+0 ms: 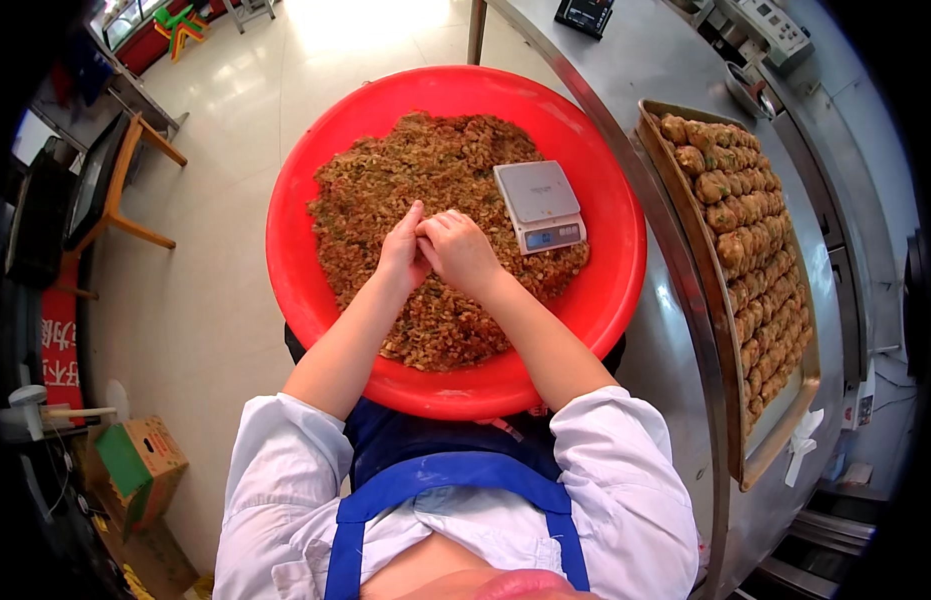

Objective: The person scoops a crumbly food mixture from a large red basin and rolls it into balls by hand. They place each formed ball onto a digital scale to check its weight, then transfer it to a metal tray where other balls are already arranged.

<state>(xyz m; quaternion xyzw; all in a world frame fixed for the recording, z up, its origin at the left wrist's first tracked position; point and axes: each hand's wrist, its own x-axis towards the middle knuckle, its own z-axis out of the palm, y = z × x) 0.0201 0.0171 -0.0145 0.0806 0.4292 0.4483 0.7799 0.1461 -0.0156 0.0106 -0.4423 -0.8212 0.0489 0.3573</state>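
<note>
My left hand (pixel 402 251) and my right hand (pixel 462 251) are cupped together above a brown, crumbly filling mixture (pixel 428 161). The fingers overlap, so whatever lies between the palms is hidden. The mixture is heaped in a wide red plastic basin (pixel 304 300) in front of my lap. On the right part of the heap rests a digital kitchen scale (pixel 539 191), its plate bare and its display lit. To the right, a metal baking tray (pixel 784 424) carries rows of rounded balls (pixel 758 300) that look like the same mixture.
The tray stands on a stainless-steel table (pixel 660 67), whose edge runs close by the basin. A black device (pixel 584 16) and a metal bowl (pixel 749 90) are farther back. At left are a wooden stand (pixel 124 180) and a cardboard box (pixel 146 465) on the floor.
</note>
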